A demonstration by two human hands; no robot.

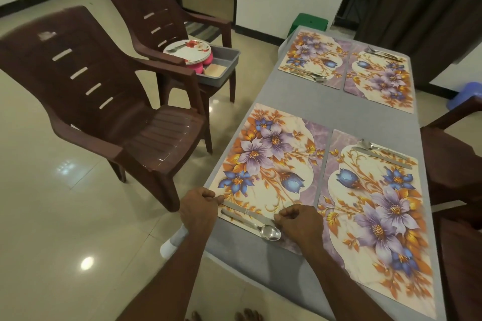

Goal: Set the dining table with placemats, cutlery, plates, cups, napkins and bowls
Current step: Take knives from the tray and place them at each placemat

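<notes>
- Left hand (198,208) pinches the knife (236,206) handle at the nearest placemat (271,164) edge.
- Right hand (300,223), fingers curled, pinches the knife's blade end, just above the spoon (270,232).
- Farther off, plates (187,52) sit in a grey tray (229,60) on a chair (156,15) beside the desk (365,117).
</notes>
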